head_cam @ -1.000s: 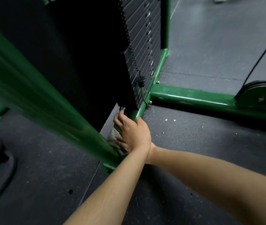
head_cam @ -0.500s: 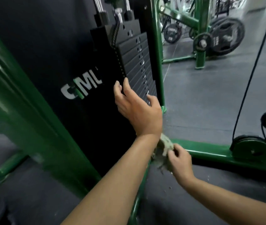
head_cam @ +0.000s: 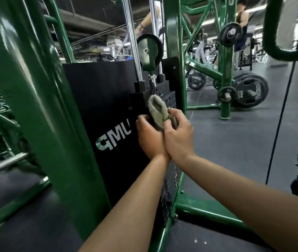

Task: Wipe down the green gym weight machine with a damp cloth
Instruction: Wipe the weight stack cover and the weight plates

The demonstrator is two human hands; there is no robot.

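Observation:
A folded grey-green cloth (head_cam: pixel 156 110) is held up in front of the black weight stack (head_cam: pixel 166 99) of the green weight machine (head_cam: pixel 35 106). My left hand (head_cam: pixel 149 137) grips the cloth's lower left part, fingers curled round it. My right hand (head_cam: pixel 177 135) pinches the cloth's right edge between thumb and fingers. Both hands touch each other, just right of the black side panel (head_cam: pixel 99 99) with white lettering. The cloth's upper end sticks up free above the hands.
A thick green upright fills the left. A pulley (head_cam: pixel 149 51) and chrome guide rods rise above the stack. The green base bar (head_cam: pixel 208 211) runs right along the floor. Black cables (head_cam: pixel 280 115) hang at right. Loaded plates (head_cam: pixel 250 92) and people stand behind.
The view has risen from the machine's base to the top of the stack. My left hand has left the panel and joined the right hand on the cloth, now lifted higher.

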